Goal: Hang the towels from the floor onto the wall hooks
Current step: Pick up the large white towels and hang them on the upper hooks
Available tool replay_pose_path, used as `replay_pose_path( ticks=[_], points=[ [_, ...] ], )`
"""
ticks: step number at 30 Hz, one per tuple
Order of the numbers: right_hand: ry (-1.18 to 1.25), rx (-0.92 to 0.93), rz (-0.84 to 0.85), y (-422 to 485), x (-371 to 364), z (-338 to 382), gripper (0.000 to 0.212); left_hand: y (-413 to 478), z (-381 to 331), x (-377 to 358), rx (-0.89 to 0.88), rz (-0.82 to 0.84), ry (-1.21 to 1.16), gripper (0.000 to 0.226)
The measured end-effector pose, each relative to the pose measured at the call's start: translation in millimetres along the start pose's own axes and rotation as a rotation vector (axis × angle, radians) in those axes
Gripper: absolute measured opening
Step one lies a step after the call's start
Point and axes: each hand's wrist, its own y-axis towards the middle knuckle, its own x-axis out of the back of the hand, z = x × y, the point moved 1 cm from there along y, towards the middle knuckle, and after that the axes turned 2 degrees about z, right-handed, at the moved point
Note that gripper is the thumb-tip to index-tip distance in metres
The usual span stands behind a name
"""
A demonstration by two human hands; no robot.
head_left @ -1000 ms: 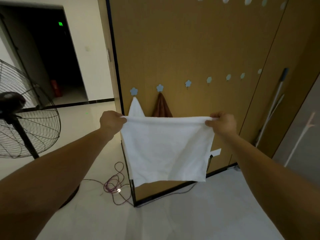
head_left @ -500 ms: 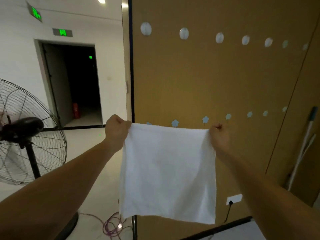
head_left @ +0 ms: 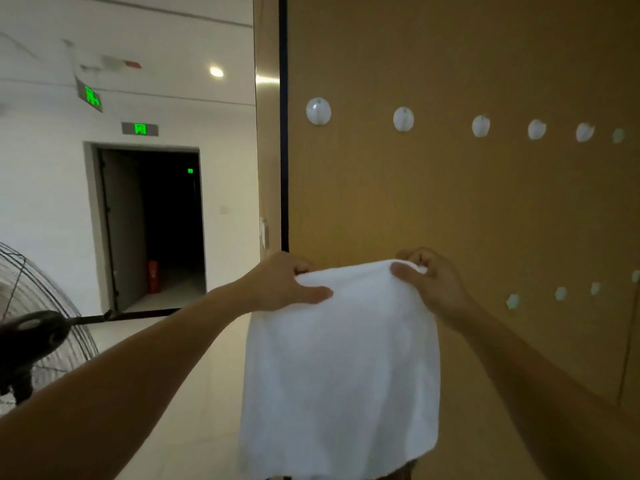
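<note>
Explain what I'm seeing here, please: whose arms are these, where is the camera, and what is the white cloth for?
There is no machine here. A person wears one wide-angle camera on the head, so this single picture looks forward and down along their own arms. The left hand and the right hand each hold the top edge of a soft white cloth towel, which hangs down from them; the grip is just curled fingers and thumb. Ahead is a tan-brown wall panel with a row of round white wall hooks above the hands and a lower row of small pale hooks to the right. The towel is on no hook yet. At left stand a black wire-cage floor fan and a dark open doorway.
</note>
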Motion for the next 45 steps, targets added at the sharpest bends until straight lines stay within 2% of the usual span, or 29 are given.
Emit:
replay_pose_path(
  ticks=[2, 5, 8, 10, 13, 17, 19, 22, 25, 27, 30, 33, 36, 39, 41, 42, 45],
  points=[
    [-0.073, 0.054, -0.030, 26.4, -6.3, 4.6, 0.025, 23.9, 0.0, 11.5, -0.006, -0.048, 0.027, 0.049],
    [-0.042, 0.150, -0.093, 67.7, -12.4, 19.5, 0.025, 61.1, -1.8, 32.8, 0.041, -0.267, -0.044, 0.048],
    [0.125, 0.172, 0.046, 110.7, -14.7, 40.2, 0.027, 92.8, -10.6, 54.8, 0.056, -0.475, -0.132, 0.031],
    [0.180, 0.189, 0.112, 143.3, -13.6, 54.4, 0.022, 113.2, -19.9, 72.6, 0.041, -0.585, -0.160, 0.029],
    [0.232, 0.264, 0.025, 197.3, -12.9, 77.5, 0.038, 146.8, -33.4, 103.3, 0.033, -0.689, -0.071, 0.032],
    [0.324, 0.331, -0.138, 261.5, -20.4, 114.5, 0.034, 192.4, -50.7, 147.7, 0.003, -0.888, 0.106, 0.033],
    [0.292, 0.364, -0.209, 285.4, -23.5, 129.6, 0.039, 211.1, -56.7, 167.9, 0.006, -0.965, 0.255, 0.033],
    [0.165, 0.387, -0.257, 311.2, -28.1, 140.3, 0.031, 229.3, -59.6, 188.1, 0.059, -1.025, 0.399, 0.024],
    [-0.109, 0.407, -0.271, 319.7, -39.4, 139.2, 0.021, 231.5, -54.1, 184.3, 0.112, -1.072, 0.428, 0.022],
    [-0.215, 0.410, -0.283, 318.2, -45.2, 132.9, 0.018, 227.4, -45.6, 174.5, 0.122, -1.054, 0.418, 0.022],
    [-0.221, 0.347, -0.205, 310.6, -49.3, 120.1, 0.023, 217.7, -33.7, 160.5, 0.193, -0.883, 0.325, 0.027],
    [-0.241, 0.342, -0.147, 298.0, -56.0, 116.6, 0.017, 214.8, -38.3, 153.0, 0.267, -0.762, 0.231, 0.033],
    [-0.385, 0.435, -0.269, 287.5, -62.3, 119.8, 0.028, 217.6, -53.9, 143.7, 0.290, -0.715, 0.486, 0.036],
    [-0.552, 0.624, -0.502, 276.4, -68.1, 119.6, 0.029, 217.7, -54.8, 134.8, 0.093, -0.855, 0.946, 0.055],
    [-0.615, 0.755, -0.517, 269.5, -72.8, 117.4, 0.022, 218.0, -52.3, 129.4, -0.091, -0.856, 1.191, 0.050],
    [-0.623, 0.789, -0.460, 268.6, -75.0, 114.7, 0.021, 218.3, -50.6, 128.0, -0.159, -0.816, 1.191, 0.045],
    [-0.494, 0.738, -0.186, 266.1, -73.7, 111.2, 0.025, 217.7, -53.6, 128.1, -0.219, -0.673, 0.816, 0.036]
  ],
)
